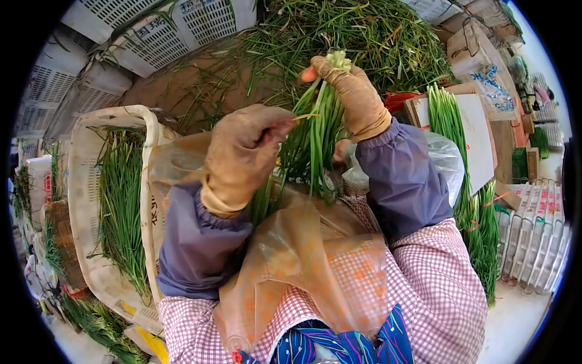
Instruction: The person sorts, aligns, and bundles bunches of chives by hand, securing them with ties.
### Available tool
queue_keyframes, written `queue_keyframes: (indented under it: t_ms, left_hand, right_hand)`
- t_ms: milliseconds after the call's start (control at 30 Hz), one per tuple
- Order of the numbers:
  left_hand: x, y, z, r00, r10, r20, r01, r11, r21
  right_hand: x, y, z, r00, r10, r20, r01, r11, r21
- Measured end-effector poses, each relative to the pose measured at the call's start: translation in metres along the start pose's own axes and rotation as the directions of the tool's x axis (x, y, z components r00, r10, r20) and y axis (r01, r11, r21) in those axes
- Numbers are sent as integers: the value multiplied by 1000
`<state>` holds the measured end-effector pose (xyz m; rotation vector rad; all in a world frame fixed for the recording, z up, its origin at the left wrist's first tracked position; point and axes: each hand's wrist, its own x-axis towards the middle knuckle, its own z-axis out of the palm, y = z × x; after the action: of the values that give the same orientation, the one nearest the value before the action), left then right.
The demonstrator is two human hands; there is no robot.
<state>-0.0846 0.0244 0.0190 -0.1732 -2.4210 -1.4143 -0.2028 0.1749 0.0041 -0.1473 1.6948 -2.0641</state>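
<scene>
My right hand, in a tan glove with an orange fingertip showing, is closed around a bunch of garlic chives near their pale stem ends. The leaves hang down toward my lap. My left hand, also in a tan glove, is closed just left of the bunch. A thin yellowed chive leaf runs from its fingertips toward the bunch. More green leaves show behind my left wrist. An orange-patterned clear plastic sheet covers my lap.
A cream plastic crate of chives stands at my left. A heap of loose leaves lies ahead on the floor. To my right, tied chives rest by a white board. White crates line the back left.
</scene>
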Motion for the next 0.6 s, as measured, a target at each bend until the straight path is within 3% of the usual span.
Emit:
queue_keyframes:
  t_ms: [100, 133, 167, 200, 233, 267, 300, 333, 367, 433, 500, 533, 567, 600]
  left_hand:
    - [-7, -12, -12, 996, -10, -89, -1, 993, -121]
    - [-9, -15, -16, 985, -93, -147, 51, 961, -271]
    - [-2, 0, -42, 908, -359, -215, 242, 870, -430]
    - [-2, -3, -42, 927, -283, -246, 180, 911, -371]
    - [0, -9, -64, 904, -338, -260, 222, 894, -390]
    - [12, -10, -76, 811, -357, -463, 240, 926, -293]
    - [14, -25, -86, 811, -357, -463, 240, 926, -293]
    - [8, -44, -99, 887, 15, -461, 192, 897, 399]
    - [2, -54, -107, 934, 293, -205, 63, 430, 901]
    - [1, -49, -106, 934, 281, -221, 73, 455, 888]
    - [-13, -49, -105, 992, -118, -46, 119, 745, 656]
    - [-18, -50, -96, 999, -45, -2, 36, 777, 629]
    - [-29, -53, -90, 989, -134, 66, 53, 731, 681]
    - [-35, -49, -84, 981, -127, 149, -9, 730, 683]
  right_hand:
    - [14, 10, -20, 996, 23, -90, -15, 995, 97]
    - [22, 16, -30, 994, 2, -107, 12, 991, 130]
    - [24, 16, -44, 995, 2, -101, 17, 981, 192]
    - [31, 20, -51, 992, -58, -114, 74, 988, 137]
    - [34, 23, -58, 985, -118, -125, 128, 989, 79]
    - [30, 20, -57, 980, -149, -133, 159, 985, 71]
    - [27, 14, -58, 971, -189, -145, 199, 978, 58]
    - [28, 14, -62, 966, -232, -115, 246, 961, 126]
    - [22, 10, -74, 955, -178, 236, 105, 951, 291]
    - [11, -1, -69, 978, -60, 201, 46, 996, 75]
    - [3, -6, -63, 922, 151, 357, -4, 925, -379]
    - [0, 4, -56, 890, 246, 385, -68, 905, -420]
    - [0, 17, -51, 823, 381, 421, -156, 864, -478]
    - [-8, 38, -40, 811, 444, 380, -223, 836, -502]
